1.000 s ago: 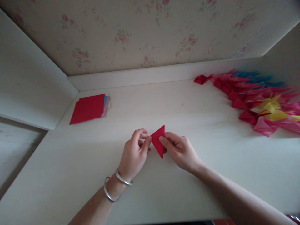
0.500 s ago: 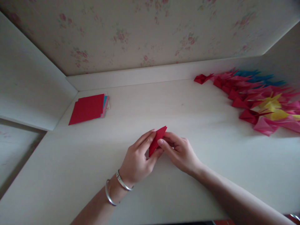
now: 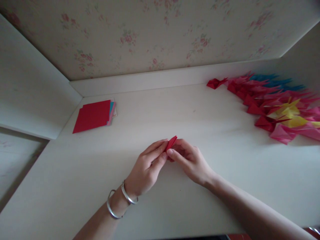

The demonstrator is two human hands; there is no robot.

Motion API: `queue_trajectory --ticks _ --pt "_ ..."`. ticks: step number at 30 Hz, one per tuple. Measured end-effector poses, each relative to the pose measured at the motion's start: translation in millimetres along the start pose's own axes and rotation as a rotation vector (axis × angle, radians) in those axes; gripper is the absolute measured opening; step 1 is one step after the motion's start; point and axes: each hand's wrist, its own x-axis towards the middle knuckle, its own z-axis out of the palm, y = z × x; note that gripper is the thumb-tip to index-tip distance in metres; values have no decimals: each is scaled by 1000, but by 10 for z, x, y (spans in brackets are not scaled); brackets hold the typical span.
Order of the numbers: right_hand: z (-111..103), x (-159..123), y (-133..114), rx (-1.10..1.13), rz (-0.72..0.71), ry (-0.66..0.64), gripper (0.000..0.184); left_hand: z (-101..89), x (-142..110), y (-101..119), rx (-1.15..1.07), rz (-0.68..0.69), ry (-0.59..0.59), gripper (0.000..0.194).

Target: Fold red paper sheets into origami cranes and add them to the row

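Note:
Between my two hands, above the middle of the white tabletop point(image 3: 207, 120), is a small piece of folded red paper point(image 3: 171, 142). My left hand point(image 3: 151, 165) grips it from the left with thumb and fingers, and these cover most of its lower part. From the right, my right hand point(image 3: 188, 160) pinches the same paper, its thumb on the near face and its fingers behind. Only a narrow pointed strip of the paper shows between the fingertips. Two silver bangles circle my left wrist.
A stack of square paper point(image 3: 93, 115), red on top with blue and pink edges showing, lies at the back left. Several folded paper cranes point(image 3: 265, 100) in red, pink, blue and yellow crowd the right side. One red crane point(image 3: 215, 83) sits at their left end, near the back ledge.
A second ago the paper showed as a flat red triangle. My left hand has since closed over its left side, and the visible part has narrowed to a slanted strip.

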Motion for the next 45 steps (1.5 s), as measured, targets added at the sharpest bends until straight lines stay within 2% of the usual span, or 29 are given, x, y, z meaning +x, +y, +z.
queue_trajectory --ticks 5,13,18,22,24,27,31,35,40,45 --pt "17 1 13 -85 -1 11 23 -5 -2 -29 21 -9 8 39" --pt "2 -10 -7 -174 -19 6 20 13 -9 -2 -92 -125 56 36" --pt "0 -21 -5 -337 -57 80 14 23 -14 -75 -27 -63 89 39" --pt "19 -12 77 -357 -36 162 29 43 -13 -94 29 14 72 33" --pt "24 -9 112 -403 -64 206 30 45 -6 -80 23 -11 96 26" --pt "18 -18 123 -456 -179 216 31 35 12 -64 -3 -64 173 20" --pt "0 -42 99 -575 -369 164 25 37 38 -85 -210 -225 220 15" --pt "-14 -46 101 -603 -492 148 22 46 49 -118 -415 -369 195 23" --pt "-19 -35 119 -593 -548 174 22 32 46 -105 -633 -520 105 29" --pt "-10 -26 98 -629 -577 184 25 26 56 -73 -810 -539 81 28"
